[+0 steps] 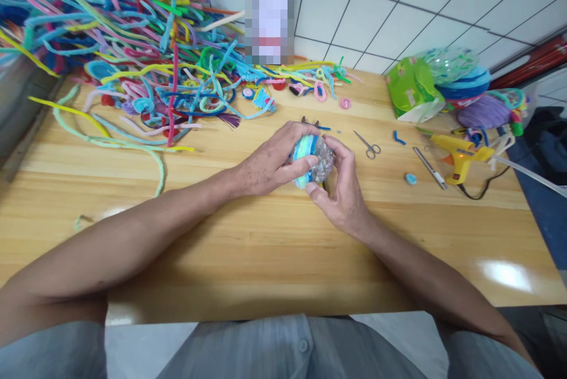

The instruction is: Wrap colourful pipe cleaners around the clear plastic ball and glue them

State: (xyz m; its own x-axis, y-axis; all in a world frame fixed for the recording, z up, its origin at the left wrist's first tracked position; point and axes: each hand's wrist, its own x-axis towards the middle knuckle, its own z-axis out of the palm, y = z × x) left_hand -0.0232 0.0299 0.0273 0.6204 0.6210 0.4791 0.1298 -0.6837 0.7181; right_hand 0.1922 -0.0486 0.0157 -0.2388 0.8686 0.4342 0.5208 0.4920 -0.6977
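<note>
While a wooden table [248,255] spans most of the view, a heap of pipe cleaners [133,19] covers its far left part, and a yellow glue gun [460,147] with a long stick at its back lies to the right. Between them, the left hand [270,163] drapes over the far side of a round, banded ball [315,147], thumb laid across its stripes, while the right hand [343,190] pinches the clear end between curved fingers and thumb. The ball is over the table's middle; whether it touches the wood, I cannot tell. Holding it well probably calls for light, even pressure: the left thumb flat on the bands so they don't slip, the right fingers around the rim so the thin-looking clear part doesn't buckle. That clear end points to the person's right, the green and blue bands left; no long axis stands out in so rounded a shape, though the stripes run roughly away from the body. Rightward lie a knife [429,167], small scissors [365,143] and a blue cap [410,179].
</note>
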